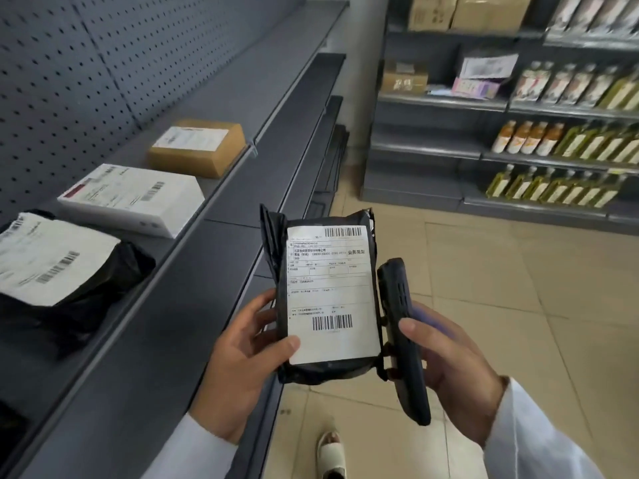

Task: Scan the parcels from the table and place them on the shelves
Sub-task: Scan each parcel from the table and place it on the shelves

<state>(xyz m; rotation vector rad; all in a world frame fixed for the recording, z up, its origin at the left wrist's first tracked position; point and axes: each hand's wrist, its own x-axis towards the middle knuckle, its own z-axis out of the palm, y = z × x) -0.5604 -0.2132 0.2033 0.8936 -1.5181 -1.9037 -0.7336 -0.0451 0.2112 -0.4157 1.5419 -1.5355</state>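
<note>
**Parcel and scanner in hand beside shelves**

Left hand gripping black parcel: thumb pressed on lower left corner of white label, remaining fingers curled behind the wrap and mostly hidden. Parcel held upright, label toward camera, over the front edge of the grey shelf. Label print small and largely illegible; two barcodes discernible. Top of wrap crumpled, folded flap at left.

Right hand wrapped round dark scanner: thumb laid across its near face, other fingers concealed behind the body. Scanner seen edge-on, just beside parcel's right side; screen not visible. Contact between the two cannot be determined.

White sleeves on both wrists, right one cut off at frame edge.

On the upper shelf, well apart from the hands: black bag partly cut off at left, white box, brown box, all labelled. One shoe on tiled floor below. Bottles on far shelving, blurred.
</note>
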